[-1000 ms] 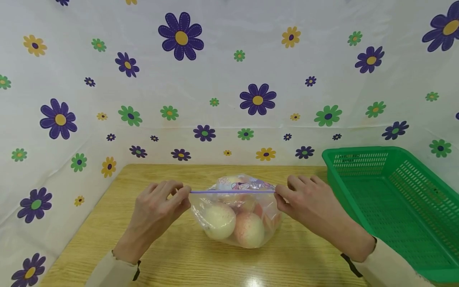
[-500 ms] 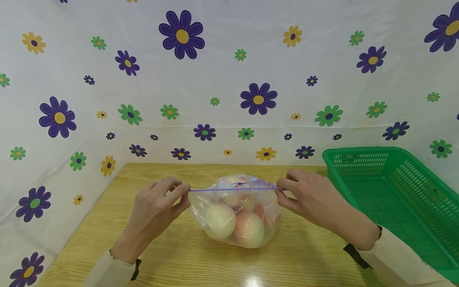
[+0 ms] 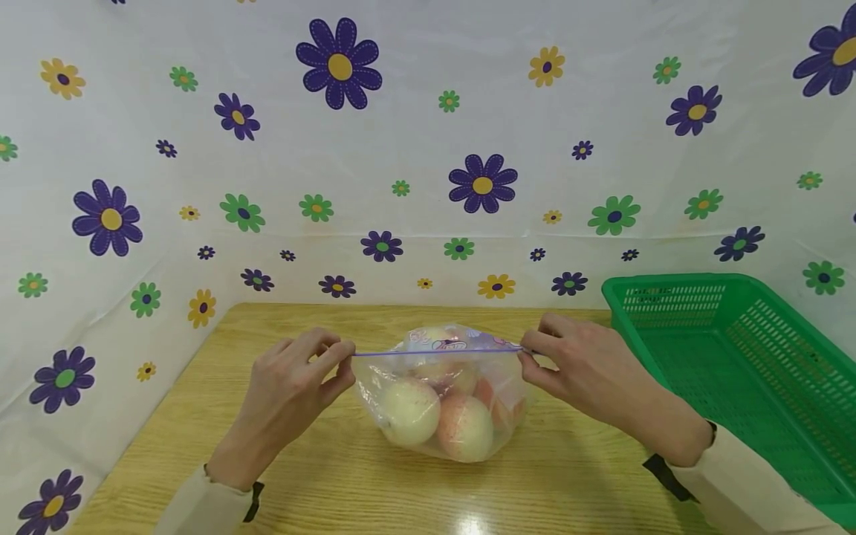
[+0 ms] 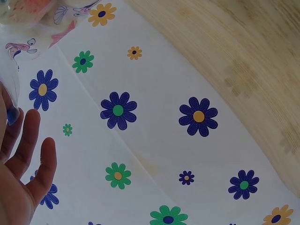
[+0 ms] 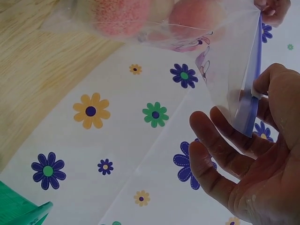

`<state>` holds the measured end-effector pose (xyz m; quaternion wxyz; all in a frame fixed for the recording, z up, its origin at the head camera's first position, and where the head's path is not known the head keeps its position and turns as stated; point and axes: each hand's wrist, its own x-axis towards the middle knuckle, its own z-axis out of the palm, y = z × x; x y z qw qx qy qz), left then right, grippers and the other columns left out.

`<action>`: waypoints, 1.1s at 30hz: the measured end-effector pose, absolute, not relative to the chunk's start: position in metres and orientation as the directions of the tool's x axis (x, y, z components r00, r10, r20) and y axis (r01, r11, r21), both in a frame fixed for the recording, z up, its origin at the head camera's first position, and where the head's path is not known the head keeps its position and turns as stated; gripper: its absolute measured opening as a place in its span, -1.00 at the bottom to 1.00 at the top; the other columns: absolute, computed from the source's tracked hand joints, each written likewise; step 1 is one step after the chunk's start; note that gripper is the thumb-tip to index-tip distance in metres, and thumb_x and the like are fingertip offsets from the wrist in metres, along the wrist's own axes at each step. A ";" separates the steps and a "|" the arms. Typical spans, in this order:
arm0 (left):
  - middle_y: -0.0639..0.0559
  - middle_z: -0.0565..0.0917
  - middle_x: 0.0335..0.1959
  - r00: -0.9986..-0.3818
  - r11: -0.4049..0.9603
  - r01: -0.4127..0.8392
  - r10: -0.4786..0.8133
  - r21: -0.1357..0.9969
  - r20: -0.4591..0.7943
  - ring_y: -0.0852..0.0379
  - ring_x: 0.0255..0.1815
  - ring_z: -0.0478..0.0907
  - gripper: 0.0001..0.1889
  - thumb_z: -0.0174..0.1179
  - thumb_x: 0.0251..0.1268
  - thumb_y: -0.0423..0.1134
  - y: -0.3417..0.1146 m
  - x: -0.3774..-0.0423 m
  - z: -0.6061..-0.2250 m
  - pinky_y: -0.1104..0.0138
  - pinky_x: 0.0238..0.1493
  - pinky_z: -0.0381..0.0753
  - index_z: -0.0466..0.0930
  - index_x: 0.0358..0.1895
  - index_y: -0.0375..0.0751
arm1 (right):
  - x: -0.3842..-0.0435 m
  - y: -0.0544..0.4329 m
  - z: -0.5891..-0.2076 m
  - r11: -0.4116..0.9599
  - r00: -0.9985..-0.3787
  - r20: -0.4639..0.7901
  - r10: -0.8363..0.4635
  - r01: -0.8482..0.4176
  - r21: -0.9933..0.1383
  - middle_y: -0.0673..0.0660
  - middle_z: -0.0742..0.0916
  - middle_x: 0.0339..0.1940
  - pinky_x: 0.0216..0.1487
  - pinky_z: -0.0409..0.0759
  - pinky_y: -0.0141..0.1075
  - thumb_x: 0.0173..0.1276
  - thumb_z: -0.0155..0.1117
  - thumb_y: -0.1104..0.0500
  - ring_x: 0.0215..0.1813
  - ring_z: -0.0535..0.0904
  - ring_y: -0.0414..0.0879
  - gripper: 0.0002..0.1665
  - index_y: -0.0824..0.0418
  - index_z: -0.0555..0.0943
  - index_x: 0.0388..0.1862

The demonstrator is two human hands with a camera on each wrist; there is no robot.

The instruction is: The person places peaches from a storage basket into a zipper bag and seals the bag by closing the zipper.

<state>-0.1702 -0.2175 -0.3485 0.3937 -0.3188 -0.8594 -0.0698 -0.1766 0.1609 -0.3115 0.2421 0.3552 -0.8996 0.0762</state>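
A clear zip bag (image 3: pixel 508 371) with a printed pattern stands on the table, holding several round pale and reddish fruits (image 3: pixel 410 412) that look like peaches. Its purple zip strip (image 3: pixel 435 351) is stretched taut between both hands. At the strip's left end, my left hand (image 3: pixel 290 386) pinches the corner between thumb and forefinger. My right hand (image 3: pixel 582 371) pinches the right end. In the right wrist view a small white slider (image 5: pixel 255 93) shows by the right thumb, and the bag's corner hangs past it. The other right fingers (image 5: pixel 213 173) are loosely bent, holding nothing.
A green plastic basket (image 3: pixel 722 394) with slotted walls stands on the right of the wooden table (image 3: pixel 321 483), beside my right forearm. A white flowered cloth (image 3: pixel 414 134) rises behind the table and along its sides.
My right hand has shifted slightly right and up along the zip strip, which now slopes up toward it. The left hand stays nearly in place, and the bag of fruit has not moved.
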 end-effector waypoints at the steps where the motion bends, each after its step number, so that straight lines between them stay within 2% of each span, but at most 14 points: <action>1: -0.02 0.68 -0.31 -0.492 0.789 0.601 0.492 -0.129 0.718 0.09 -0.43 0.63 -0.90 0.17 0.30 -0.27 -0.218 -0.170 -0.348 0.23 -0.50 0.64 0.69 -0.23 -0.10 | -0.177 0.161 -0.311 0.737 -0.632 0.488 -0.602 -0.675 0.034 -0.04 0.58 -0.48 -0.57 0.33 -0.54 0.33 0.34 0.12 -0.55 0.33 -0.30 -0.95 0.05 0.72 -0.31; 9: -0.03 0.69 -0.31 -0.502 0.791 0.600 0.489 -0.120 0.713 0.09 -0.44 0.62 -0.91 0.22 0.25 -0.29 -0.217 -0.168 -0.347 0.23 -0.49 0.63 0.70 -0.23 -0.11 | -0.176 0.162 -0.311 0.742 -0.633 0.487 -0.602 -0.669 0.047 -0.04 0.57 -0.48 -0.56 0.34 -0.54 0.34 0.32 0.12 -0.54 0.32 -0.29 -0.92 0.04 0.72 -0.32; 20: -0.01 0.69 -0.31 -0.490 0.788 0.602 0.490 -0.127 0.721 0.10 -0.45 0.62 -0.87 0.14 0.32 -0.27 -0.217 -0.169 -0.348 0.23 -0.49 0.64 0.69 -0.23 -0.10 | -0.174 0.164 -0.312 0.749 -0.630 0.502 -0.592 -0.660 0.054 -0.05 0.54 -0.48 -0.57 0.30 -0.53 0.32 0.33 0.12 -0.54 0.31 -0.28 -0.93 0.05 0.72 -0.33; 33: -0.02 0.67 -0.33 -0.481 0.779 0.615 0.490 -0.119 0.727 0.11 -0.47 0.59 -0.92 0.23 0.25 -0.32 -0.219 -0.170 -0.349 0.23 -0.50 0.62 0.69 -0.25 -0.11 | -0.174 0.168 -0.314 0.750 -0.622 0.517 -0.588 -0.658 0.062 -0.06 0.53 -0.49 -0.57 0.32 -0.53 0.32 0.33 0.11 -0.55 0.30 -0.28 -0.91 0.05 0.72 -0.35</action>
